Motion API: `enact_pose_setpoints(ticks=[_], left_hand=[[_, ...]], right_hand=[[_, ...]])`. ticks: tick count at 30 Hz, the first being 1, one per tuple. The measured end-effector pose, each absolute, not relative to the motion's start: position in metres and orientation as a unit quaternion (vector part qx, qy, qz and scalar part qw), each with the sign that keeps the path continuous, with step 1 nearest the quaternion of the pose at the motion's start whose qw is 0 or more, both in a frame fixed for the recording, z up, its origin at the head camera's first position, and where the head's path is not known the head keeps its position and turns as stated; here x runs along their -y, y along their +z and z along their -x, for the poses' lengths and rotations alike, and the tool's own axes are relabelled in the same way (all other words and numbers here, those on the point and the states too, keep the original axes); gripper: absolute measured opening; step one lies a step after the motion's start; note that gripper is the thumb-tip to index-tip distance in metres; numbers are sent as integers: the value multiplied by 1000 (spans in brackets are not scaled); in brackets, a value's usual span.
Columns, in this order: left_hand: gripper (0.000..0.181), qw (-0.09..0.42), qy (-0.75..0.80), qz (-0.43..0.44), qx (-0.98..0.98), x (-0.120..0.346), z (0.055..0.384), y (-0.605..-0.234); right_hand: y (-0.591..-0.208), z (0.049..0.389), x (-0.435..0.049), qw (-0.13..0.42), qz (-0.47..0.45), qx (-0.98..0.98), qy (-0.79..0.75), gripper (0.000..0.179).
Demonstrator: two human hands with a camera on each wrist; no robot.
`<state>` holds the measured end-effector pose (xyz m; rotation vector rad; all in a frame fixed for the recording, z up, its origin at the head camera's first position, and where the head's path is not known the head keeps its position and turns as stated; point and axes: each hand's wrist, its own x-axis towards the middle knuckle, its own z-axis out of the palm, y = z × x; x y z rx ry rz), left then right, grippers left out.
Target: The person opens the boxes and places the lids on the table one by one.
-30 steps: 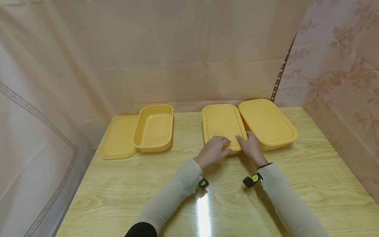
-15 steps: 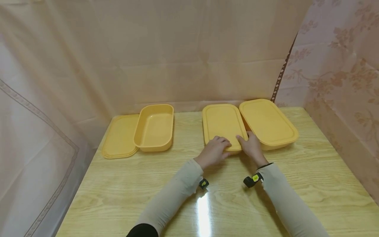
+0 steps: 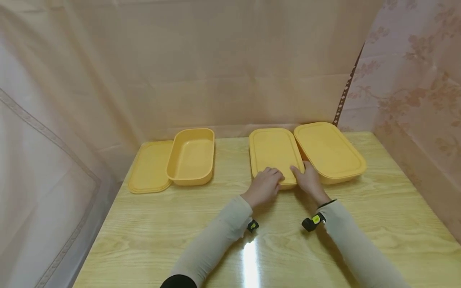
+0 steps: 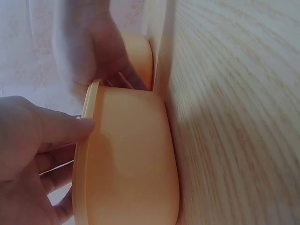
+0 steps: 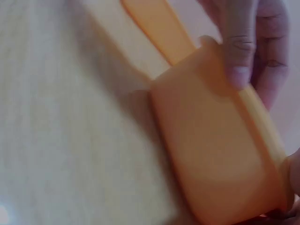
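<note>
A lidded yellow food storage box (image 3: 275, 150) stands on the table right of the middle, its lid lying flat on top. My left hand (image 3: 263, 185) is at its near edge. The left thumb (image 4: 77, 127) presses the lid's rim from the front, and the fingers reach over the top. At the near right corner, my right hand (image 3: 310, 183) has its thumb on the lid and its fingers down along the side wall. In the right wrist view the box's front wall (image 5: 211, 136) faces the camera, with the right hand mostly out of frame at the lower right.
Another lidded yellow box (image 3: 329, 150) sits close against the right side, at an angle. To the left, an open yellow box (image 3: 191, 158) overlaps a loose yellow lid (image 3: 149, 166) on the wooden table (image 3: 173, 224). Curtains (image 3: 216, 68) hang behind and along both sides.
The left fingers have shifted slightly along the lid's near edge. The boxes and the loose lid stay where they were; the head view has shifted a little.
</note>
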<state>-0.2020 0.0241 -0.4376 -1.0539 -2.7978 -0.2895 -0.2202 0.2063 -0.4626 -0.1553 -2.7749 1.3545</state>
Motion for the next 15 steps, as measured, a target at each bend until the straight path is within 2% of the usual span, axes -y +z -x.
enact_pose_setpoints(ticks=[7,15], left_hand=[[22,42,-91,325,940,-26,199,-432],[25,23,-83,323,942,-32,199,-428]], right_hand=[[-468,220,-207,4,48,886,462,57],[-469,218,-211,-2,55,877,478,53]])
